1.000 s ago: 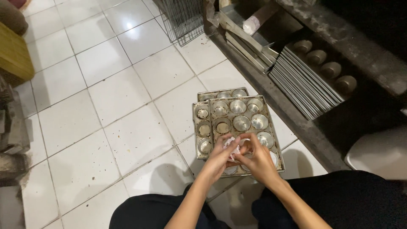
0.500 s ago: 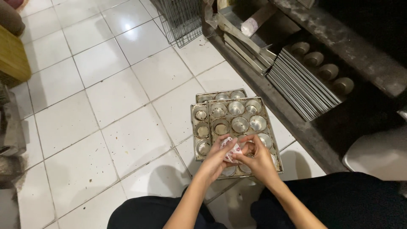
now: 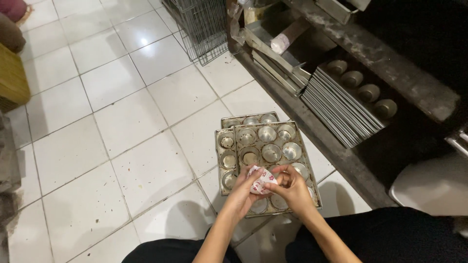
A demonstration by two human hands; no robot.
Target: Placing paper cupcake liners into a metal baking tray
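Observation:
A metal muffin tray (image 3: pixel 273 146) with round cups lies on the white tiled floor, stacked askew on a second tray (image 3: pixel 225 141). Over its near cups my left hand (image 3: pixel 246 190) and my right hand (image 3: pixel 292 187) meet. Both pinch a small white paper cup liner with red marks (image 3: pixel 259 179), held just above the tray. The far cups look bare and shiny. My hands hide the cups beneath them.
A low dark wooden shelf (image 3: pixel 341 160) runs along the right, holding a stack of flat metal sheets (image 3: pixel 336 109) and more round moulds (image 3: pixel 368 92). A wire rack (image 3: pixel 200 24) stands at the back. A yellow basket (image 3: pixel 12 80) sits far left. My dark-clad knees fill the bottom edge.
My hands stay together over the tray's near cups, and the fingers have shifted slightly around the paper liner. The trays have not moved.

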